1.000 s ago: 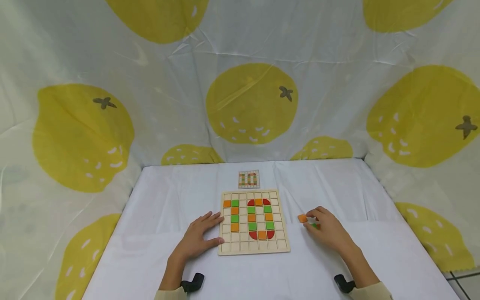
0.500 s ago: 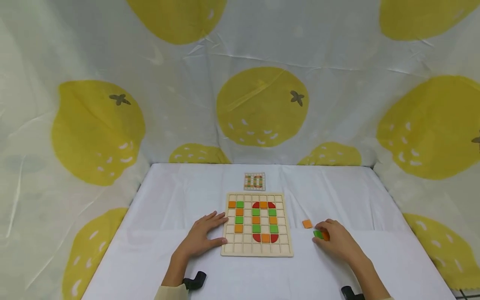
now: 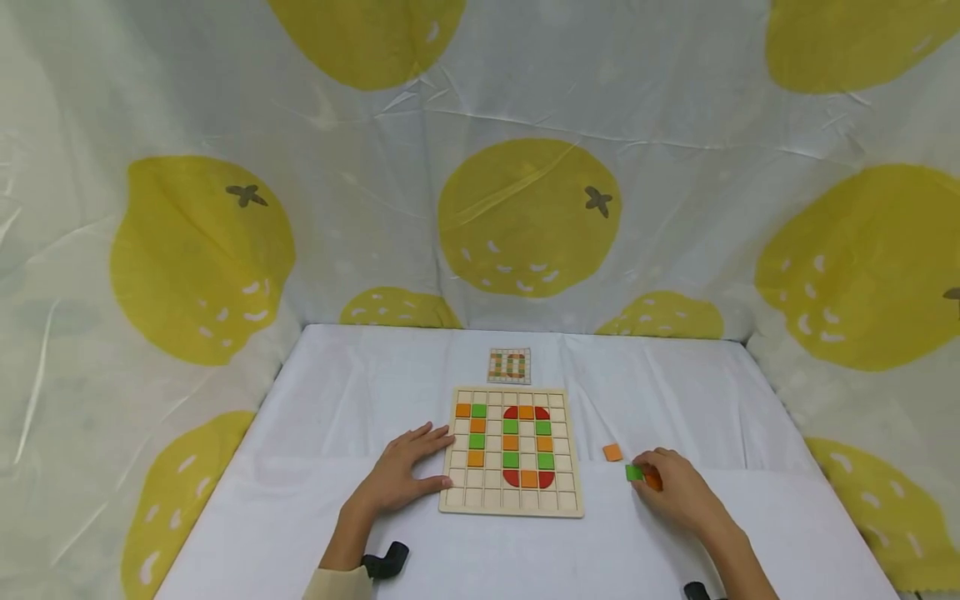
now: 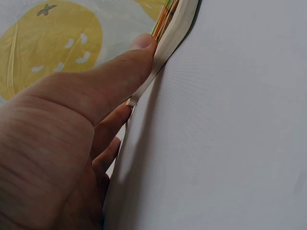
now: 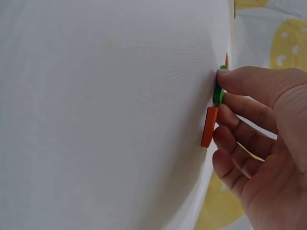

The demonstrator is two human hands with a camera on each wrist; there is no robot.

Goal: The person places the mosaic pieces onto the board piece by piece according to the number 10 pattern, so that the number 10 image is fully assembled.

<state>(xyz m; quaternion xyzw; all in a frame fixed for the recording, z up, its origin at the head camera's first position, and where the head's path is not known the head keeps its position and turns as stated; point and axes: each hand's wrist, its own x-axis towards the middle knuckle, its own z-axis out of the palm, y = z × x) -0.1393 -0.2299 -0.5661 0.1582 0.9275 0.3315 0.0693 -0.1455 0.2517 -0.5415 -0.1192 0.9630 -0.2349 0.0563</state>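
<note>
A wooden grid board (image 3: 491, 498) lies on the white cloth, with orange, green and red tiles forming a "10" pattern. My left hand (image 3: 397, 477) rests at its left edge, fingers extended and thumb touching the rim. To the right of the board, my right hand (image 3: 678, 492) pinches a green square tile (image 3: 634, 472) between thumb and index finger, low at the cloth. An orange tile (image 5: 209, 127) lies beside the green one, by the other fingers and partly hidden in the head view. Another orange tile (image 3: 612, 452) sits apart, closer to the board.
Behind the board lies a small pattern card (image 3: 509, 366) showing the same "10". White cloth (image 3: 360, 375) covers the table. A lemon-print curtain (image 3: 352, 167) rises at the back and both sides.
My right hand has left the separate orange tile and drawn back to the green tile, now pinching it. The left hand stays at the board's edge. The head view has shifted slightly.
</note>
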